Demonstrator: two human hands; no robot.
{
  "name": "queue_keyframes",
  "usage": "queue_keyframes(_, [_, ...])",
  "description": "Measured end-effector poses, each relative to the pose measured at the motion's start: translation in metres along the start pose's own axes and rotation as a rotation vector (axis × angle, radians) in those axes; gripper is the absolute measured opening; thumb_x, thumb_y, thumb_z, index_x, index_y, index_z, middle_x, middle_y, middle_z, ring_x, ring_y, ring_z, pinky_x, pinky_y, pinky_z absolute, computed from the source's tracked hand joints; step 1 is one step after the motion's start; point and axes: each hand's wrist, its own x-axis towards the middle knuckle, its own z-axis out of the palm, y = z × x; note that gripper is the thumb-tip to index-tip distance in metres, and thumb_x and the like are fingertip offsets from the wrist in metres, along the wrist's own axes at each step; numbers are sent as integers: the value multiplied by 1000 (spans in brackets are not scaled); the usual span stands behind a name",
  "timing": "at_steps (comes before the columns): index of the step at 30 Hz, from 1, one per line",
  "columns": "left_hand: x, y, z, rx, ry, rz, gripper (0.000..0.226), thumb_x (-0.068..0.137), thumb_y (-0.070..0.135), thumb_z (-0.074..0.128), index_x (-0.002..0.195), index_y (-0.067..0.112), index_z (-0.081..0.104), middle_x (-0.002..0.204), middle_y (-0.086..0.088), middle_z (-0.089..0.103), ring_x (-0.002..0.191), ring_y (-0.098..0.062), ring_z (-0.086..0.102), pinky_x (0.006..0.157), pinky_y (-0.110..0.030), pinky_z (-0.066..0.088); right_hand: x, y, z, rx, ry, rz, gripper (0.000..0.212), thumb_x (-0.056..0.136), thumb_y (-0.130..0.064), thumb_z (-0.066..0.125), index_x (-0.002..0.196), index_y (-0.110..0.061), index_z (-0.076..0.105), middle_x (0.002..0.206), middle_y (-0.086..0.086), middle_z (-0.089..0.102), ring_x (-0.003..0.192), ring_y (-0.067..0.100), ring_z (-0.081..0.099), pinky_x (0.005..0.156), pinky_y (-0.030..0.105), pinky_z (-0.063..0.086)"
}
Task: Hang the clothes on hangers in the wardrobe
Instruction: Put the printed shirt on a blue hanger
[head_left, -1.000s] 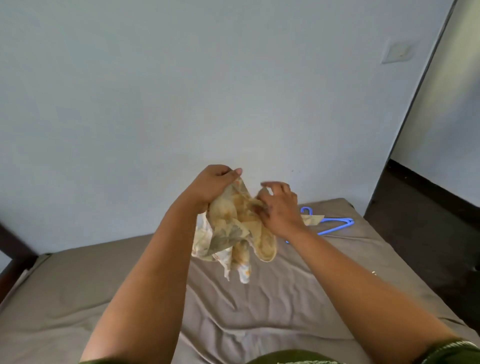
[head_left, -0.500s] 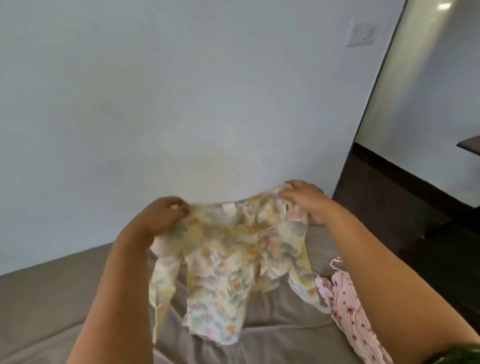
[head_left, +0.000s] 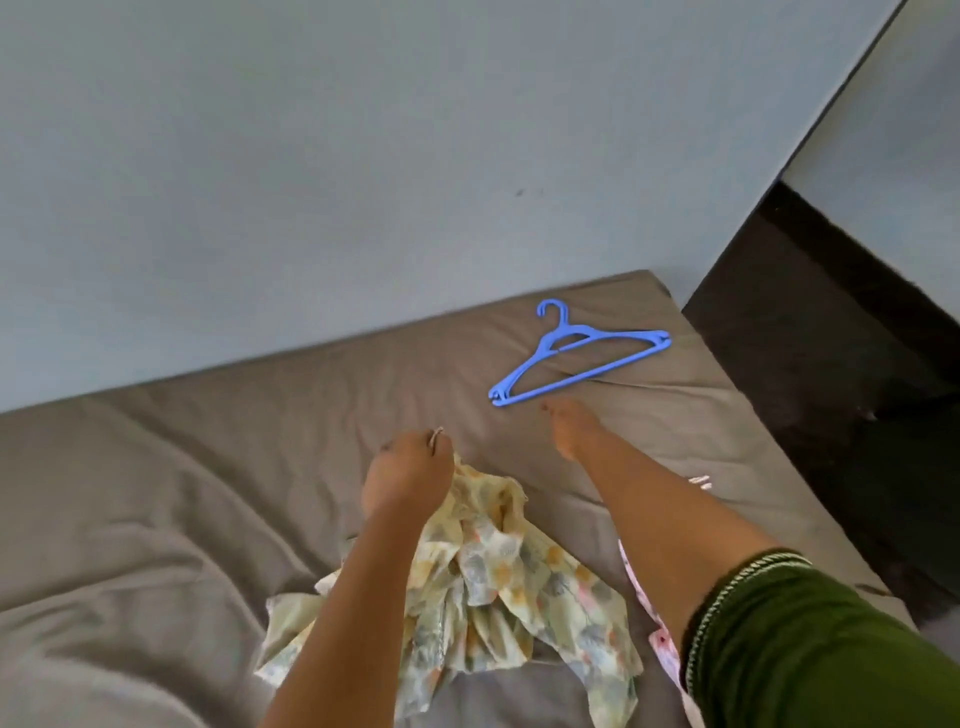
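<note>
A pale yellow floral garment (head_left: 498, 587) hangs over the grey bed (head_left: 208, 467), its lower part bunched on the sheet. My left hand (head_left: 408, 475) grips its top edge, fingers curled round the cloth. My right hand (head_left: 569, 426) is stretched out with straight fingers and holds nothing; its fingertips are just short of a blue plastic hanger (head_left: 576, 353) lying flat near the bed's far right corner. A pink striped garment (head_left: 660, 639) lies on the bed, mostly hidden under my right forearm.
A plain grey wall (head_left: 363, 156) runs behind the bed. To the right of the bed lies a dark floor (head_left: 831, 389) below a second pale wall. The wardrobe is out of view.
My right hand let go of the floral garment and reached toward the hanger. My left hand lowered the garment, which now droops in a bunch. The camera tilted down.
</note>
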Motion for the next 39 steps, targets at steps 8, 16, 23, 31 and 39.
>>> queue_keyframes(8, [32,-76,52,-75,169,61,41,98,41,36,68,19,52,57,-1,59,61,-14,57,60,-33,45,146,12,77,-315,187,-193,39,97,-5,38,136,-6,43,141,15,44,132,30,40,107,39,34])
queue_keyframes(16, [40,-78,65,-198,164,32,47,98,41,40,62,11,42,52,-9,50,51,-22,50,52,-32,39,126,20,63,-553,340,-368,36,63,-9,81,97,-11,66,90,7,63,74,25,64,57,31,49])
queue_keyframes(23, [12,-40,11,-234,42,29,42,97,37,47,70,6,52,56,-6,51,61,-27,58,55,-29,38,8,-37,-33,160,738,-402,36,83,11,46,117,1,53,107,20,52,94,31,53,78,31,39])
queue_keyframes(31, [-59,-13,-89,-252,1,4,28,96,39,50,108,22,69,100,-7,71,96,-30,66,85,-35,50,-212,-136,-157,779,1008,-542,21,97,-3,38,110,11,48,91,8,48,70,12,55,68,3,37])
queue_keyframes(39, [-142,-11,-167,-273,59,88,25,96,32,55,103,15,72,87,-11,68,84,-26,63,74,-31,47,-349,-175,-220,907,1096,-712,11,100,-13,39,103,-2,42,84,-11,50,66,8,67,62,34,53])
